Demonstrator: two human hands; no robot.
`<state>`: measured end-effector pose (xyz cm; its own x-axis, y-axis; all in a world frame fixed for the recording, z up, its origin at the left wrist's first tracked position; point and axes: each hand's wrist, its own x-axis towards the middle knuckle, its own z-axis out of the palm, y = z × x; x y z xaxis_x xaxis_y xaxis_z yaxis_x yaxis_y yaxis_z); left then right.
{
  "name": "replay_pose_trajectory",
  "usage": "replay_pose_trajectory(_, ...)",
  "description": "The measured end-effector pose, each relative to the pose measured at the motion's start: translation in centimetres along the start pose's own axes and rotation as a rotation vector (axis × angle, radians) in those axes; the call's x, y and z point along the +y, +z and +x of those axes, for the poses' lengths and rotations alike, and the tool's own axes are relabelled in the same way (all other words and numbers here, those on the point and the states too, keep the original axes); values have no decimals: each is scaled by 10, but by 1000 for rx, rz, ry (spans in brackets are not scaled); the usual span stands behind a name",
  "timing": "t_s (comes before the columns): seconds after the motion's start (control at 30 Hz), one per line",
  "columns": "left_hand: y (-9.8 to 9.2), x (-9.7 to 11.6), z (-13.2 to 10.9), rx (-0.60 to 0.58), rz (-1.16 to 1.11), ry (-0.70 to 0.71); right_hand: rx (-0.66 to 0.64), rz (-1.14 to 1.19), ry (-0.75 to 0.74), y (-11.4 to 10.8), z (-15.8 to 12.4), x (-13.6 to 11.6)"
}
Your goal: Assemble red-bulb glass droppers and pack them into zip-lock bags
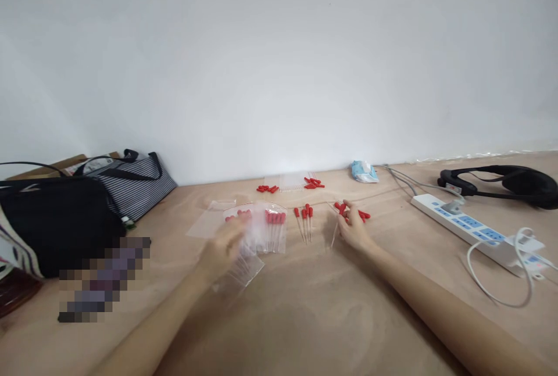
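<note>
My right hand pinches a glass dropper with a red bulb, its thin tube slanting down toward the table. Beside those fingers lie more red-bulbed droppers, partly hidden by the hand. My left hand is smeared by motion over clear plastic bags, so its fingers cannot be made out. Just to its right is a zip bag with several droppers in a row, bulbs up. Between the hands, several loose droppers lie on the table, tubes pointing toward me.
Along the wall lie further red-bulbed droppers near a clear bag. A blue-and-white packet, a white power strip with cables and a black headset stand right. Black and striped bags and a blurred-out item are left.
</note>
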<state>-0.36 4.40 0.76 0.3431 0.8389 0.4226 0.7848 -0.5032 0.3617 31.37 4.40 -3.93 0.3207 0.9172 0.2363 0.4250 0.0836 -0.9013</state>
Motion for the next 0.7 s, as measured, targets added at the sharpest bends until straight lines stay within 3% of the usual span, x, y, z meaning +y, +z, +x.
replay_pose_trajectory(0.03, 9, 15, -5, -126, -67, 165, 3, 174, 24, -2, -6, 2)
replay_pose_trajectory(0.1, 25, 41, -15, -305, -116, 336, -9, 432, 76, -4, -20, 2)
replay_pose_trajectory(0.23, 43, 66, -26, -461, -113, 299, -21, 629, 174, -5, -43, -2)
replay_pose_trajectory(0.37, 44, 66, -27, -504, -99, 241, -66, 662, 187, -5, -50, -5)
replay_pose_trajectory(0.57, 47, 65, -29, -477, -120, 226, -92, 679, 156, -2, -55, -8)
replay_pose_trajectory(0.7, 49, 66, -29, -465, -99, 223, -184, 706, 129, 1, -63, -16)
